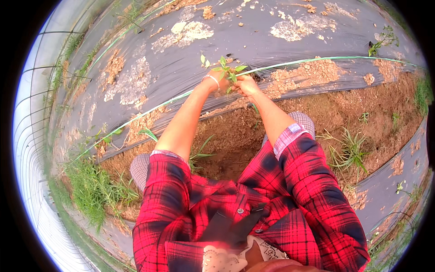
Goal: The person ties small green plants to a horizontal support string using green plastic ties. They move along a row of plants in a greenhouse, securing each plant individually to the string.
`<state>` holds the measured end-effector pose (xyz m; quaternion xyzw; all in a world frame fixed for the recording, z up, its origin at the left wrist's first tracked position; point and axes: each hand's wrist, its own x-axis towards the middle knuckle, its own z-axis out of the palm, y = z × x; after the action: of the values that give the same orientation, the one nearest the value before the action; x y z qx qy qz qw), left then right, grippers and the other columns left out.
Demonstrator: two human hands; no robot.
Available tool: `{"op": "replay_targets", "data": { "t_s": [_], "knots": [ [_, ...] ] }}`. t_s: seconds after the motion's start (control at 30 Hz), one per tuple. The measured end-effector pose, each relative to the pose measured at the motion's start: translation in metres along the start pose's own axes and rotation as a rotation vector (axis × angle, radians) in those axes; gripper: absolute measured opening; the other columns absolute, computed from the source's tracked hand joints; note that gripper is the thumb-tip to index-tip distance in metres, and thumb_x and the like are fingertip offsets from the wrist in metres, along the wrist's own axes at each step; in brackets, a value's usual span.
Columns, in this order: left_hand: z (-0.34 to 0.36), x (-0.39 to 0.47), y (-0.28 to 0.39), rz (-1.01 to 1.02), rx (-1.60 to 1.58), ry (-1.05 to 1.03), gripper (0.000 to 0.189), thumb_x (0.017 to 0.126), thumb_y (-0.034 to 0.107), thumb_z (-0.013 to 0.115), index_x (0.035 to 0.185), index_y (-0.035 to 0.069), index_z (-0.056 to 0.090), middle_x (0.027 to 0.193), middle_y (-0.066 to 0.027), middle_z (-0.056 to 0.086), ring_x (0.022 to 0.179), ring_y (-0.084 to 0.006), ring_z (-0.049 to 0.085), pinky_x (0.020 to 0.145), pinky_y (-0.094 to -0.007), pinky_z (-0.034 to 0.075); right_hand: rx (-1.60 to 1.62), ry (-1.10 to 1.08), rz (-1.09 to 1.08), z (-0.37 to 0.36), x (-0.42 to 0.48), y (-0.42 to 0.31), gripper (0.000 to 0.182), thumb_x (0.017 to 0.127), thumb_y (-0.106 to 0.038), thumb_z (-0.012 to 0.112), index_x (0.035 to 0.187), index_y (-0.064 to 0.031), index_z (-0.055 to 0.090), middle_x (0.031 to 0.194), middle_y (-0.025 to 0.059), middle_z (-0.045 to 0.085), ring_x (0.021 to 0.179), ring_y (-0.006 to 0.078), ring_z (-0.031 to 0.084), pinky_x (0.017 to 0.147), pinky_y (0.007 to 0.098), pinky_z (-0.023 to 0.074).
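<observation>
A young leafy plant (pixel 229 70) grows at the bed's near side, between my two hands. My left hand (pixel 219 80), with a pale band at the wrist, is bent around the plant's left side; leaves cover part of its fingers. From the right, my right hand (pixel 247 85) meets it, its fingers pinched together where the green twine (pixel 292 63) passes the stem. The twine spans the bed lengthwise and drops out of sight behind my hands. Whether my left fingers grip the stem or the twine is hidden.
Black plastic mulch (pixel 244 37) covers the bed, with clods of dry soil (pixel 312 73) on it. Another small plant (pixel 375 47) stands by the twine at right. Grass tufts (pixel 351 153) and weeds (pixel 91 190) grow in the bare soil furrow (pixel 231 136). A greenhouse wall (pixel 34 119) curves along the left.
</observation>
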<state>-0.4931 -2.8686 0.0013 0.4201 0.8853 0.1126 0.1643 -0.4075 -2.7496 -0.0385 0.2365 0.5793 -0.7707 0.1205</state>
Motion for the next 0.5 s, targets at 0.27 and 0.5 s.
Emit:
{"op": "replay_targets", "data": {
  "t_s": [0.27, 0.5],
  "knots": [
    [0.000, -0.007, -0.004, -0.210, 0.066, 0.101, 0.043, 0.059, 0.023, 0.066, 0.097, 0.008, 0.053, 0.076, -0.0128, 0.061, 0.073, -0.0270, 0.059, 0.064, -0.0357, 0.046, 0.141, 0.044, 0.033, -0.004, -0.006, -0.003, 0.014, 0.073, -0.010, 0.055, 0.085, -0.0030, 0.053, 0.064, 0.0061, 0.056, 0.043, 0.0067, 0.041, 0.034, 0.0201, 0.0260],
    [0.018, -0.030, -0.003, -0.201, -0.231, 0.231, 0.033, 0.068, 0.024, 0.061, 0.095, 0.007, 0.057, 0.080, -0.0132, 0.061, 0.076, -0.0291, 0.058, 0.067, -0.0367, 0.045, 0.326, 0.152, 0.192, -0.005, -0.001, 0.003, 0.017, 0.082, -0.021, 0.047, 0.083, -0.0044, 0.050, 0.061, 0.0058, 0.054, 0.041, 0.0076, 0.040, 0.034, 0.0203, 0.0257]
  ]
}}
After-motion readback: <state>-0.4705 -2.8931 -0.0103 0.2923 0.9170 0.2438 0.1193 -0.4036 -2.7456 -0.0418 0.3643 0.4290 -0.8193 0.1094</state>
